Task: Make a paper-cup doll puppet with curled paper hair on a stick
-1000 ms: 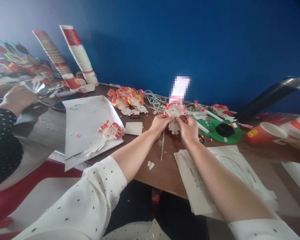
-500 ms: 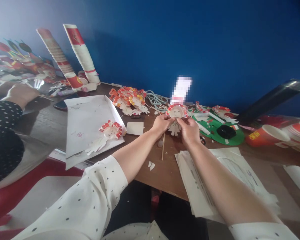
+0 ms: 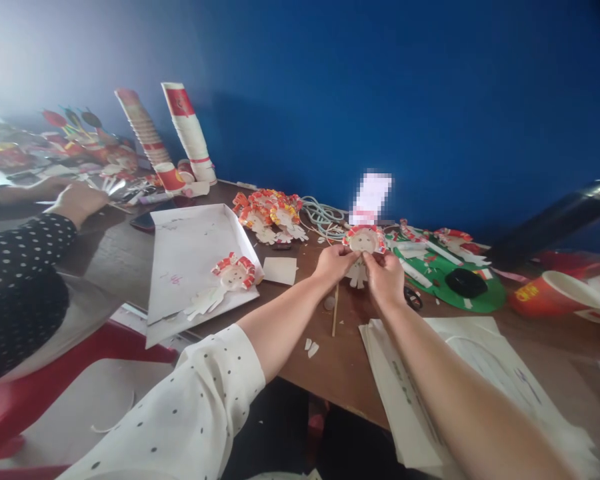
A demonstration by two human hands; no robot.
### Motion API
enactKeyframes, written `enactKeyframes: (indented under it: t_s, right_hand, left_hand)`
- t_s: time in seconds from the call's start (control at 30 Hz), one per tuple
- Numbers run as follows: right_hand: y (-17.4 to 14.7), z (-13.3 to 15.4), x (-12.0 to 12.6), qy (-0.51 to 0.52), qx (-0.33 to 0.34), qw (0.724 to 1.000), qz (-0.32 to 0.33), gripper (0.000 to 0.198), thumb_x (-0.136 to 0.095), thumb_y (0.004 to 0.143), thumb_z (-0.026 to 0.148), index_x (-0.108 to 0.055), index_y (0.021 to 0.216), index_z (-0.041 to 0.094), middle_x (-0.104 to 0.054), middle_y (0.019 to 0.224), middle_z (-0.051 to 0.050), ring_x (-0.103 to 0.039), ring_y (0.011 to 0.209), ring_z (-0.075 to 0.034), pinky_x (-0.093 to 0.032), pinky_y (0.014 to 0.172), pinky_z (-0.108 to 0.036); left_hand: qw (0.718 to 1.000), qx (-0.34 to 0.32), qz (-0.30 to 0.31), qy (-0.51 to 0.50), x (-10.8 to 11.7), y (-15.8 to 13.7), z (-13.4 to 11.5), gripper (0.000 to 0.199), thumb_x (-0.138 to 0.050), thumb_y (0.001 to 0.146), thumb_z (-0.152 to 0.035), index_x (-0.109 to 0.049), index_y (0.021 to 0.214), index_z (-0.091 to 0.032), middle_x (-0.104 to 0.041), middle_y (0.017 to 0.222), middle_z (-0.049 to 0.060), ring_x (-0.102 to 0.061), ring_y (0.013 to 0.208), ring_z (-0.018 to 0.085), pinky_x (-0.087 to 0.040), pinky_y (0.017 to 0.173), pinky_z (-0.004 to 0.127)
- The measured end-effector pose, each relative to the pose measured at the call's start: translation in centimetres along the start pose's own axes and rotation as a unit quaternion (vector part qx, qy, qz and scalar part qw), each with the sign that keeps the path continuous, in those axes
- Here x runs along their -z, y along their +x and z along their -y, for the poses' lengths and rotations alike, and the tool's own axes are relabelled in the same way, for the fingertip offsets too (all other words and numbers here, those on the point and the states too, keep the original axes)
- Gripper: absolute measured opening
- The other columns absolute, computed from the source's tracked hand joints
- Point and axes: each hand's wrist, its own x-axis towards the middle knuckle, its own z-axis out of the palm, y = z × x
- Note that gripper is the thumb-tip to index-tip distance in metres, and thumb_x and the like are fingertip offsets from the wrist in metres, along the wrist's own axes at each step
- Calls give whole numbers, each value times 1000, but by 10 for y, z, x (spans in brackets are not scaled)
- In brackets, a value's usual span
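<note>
Between my hands is a paper doll (image 3: 363, 241) with a round white face, red curled strips around its head and a white fringed lower part. My left hand (image 3: 336, 261) pinches it at the lower left of the face. My right hand (image 3: 384, 272) grips it from the right, the thumb pressed on its front below the face. Under the hands a thin wooden stick (image 3: 335, 313) lies on the brown table (image 3: 325, 373). A similar paper doll (image 3: 234, 272) lies on a white paper tray (image 3: 175, 260) to the left.
Several finished-looking paper dolls (image 3: 270, 212) are heaped near the blue wall. A green disc (image 3: 460, 287) with paper scraps, an orange paper cup (image 3: 555, 293) and stacked papers (image 3: 405, 393) are on the right. Tall cup stacks (image 3: 187, 133) and a co-worker's hands (image 3: 83, 200) are on the left.
The camera view has shifted, so the whole scene sits slightly lower and further right. Both my hands still hold the paper doll in much the same way.
</note>
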Motion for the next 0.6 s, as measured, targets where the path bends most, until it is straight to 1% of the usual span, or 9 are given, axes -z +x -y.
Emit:
enactKeyframes:
  t_s: [0.07, 0.17, 0.27, 0.33, 0.47, 0.6]
  right_hand:
    - [1, -2, 1, 21, -2, 1000, 1, 28, -69, 67, 44, -59, 76, 20, -66, 68, -3, -59, 64, -20, -46, 64, -35]
    - [2, -4, 1, 65, -1, 998, 0, 33, -71, 66, 44, -60, 86, 19, -68, 76, -3, -61, 68, -20, -49, 68, -35]
    - [0, -6, -1, 94, 6, 996, 3, 37, -73, 67, 44, -61, 91, 19, -69, 81, -3, -62, 73, -19, -50, 72, -34]
    - [-1, -7, -2, 123, -1, 992, 6, 38, -73, 67, 46, -61, 92, 19, -69, 80, -1, -62, 73, -18, -51, 72, -34]
    - [-2, -9, -3, 146, -15, 989, 7, 40, -71, 70, 51, -63, 91, 18, -69, 82, -1, -63, 73, -17, -51, 70, -33]
    - [-3, -5, -1, 149, -38, 988, 22, 46, -78, 63, 44, -65, 98, 18, -71, 87, -3, -65, 78, -20, -52, 71, -35]
  left_hand:
    - [1000, 3, 7, -24, -1, 0, 1, 21, -69, 74, -35, -64, 68, -16, -56, 59, -3, -49, 58, 11, -37, 57, 23]
    - [996, 14, 25, -90, -3, 0, 3, 19, -68, 76, -35, -67, 74, -16, -58, 62, -2, -49, 57, 10, -40, 59, 22]
    - [992, 23, 27, -125, -4, 0, 3, 19, -74, 72, -33, -67, 74, -15, -60, 62, -1, -50, 55, 9, -41, 59, 22]
    - [988, 30, 28, -152, -4, 1, 4, 21, -77, 69, -33, -67, 73, -15, -60, 62, -1, -51, 54, 10, -41, 58, 23]
    - [978, 34, 28, -202, -3, 5, 8, 22, -77, 69, -33, -65, 71, -16, -59, 59, -2, -51, 52, 9, -42, 57, 23]
    - [973, 23, 20, -229, -3, 7, 10, 21, -76, 70, -31, -63, 71, -15, -58, 58, -3, -49, 51, 8, -42, 57, 22]
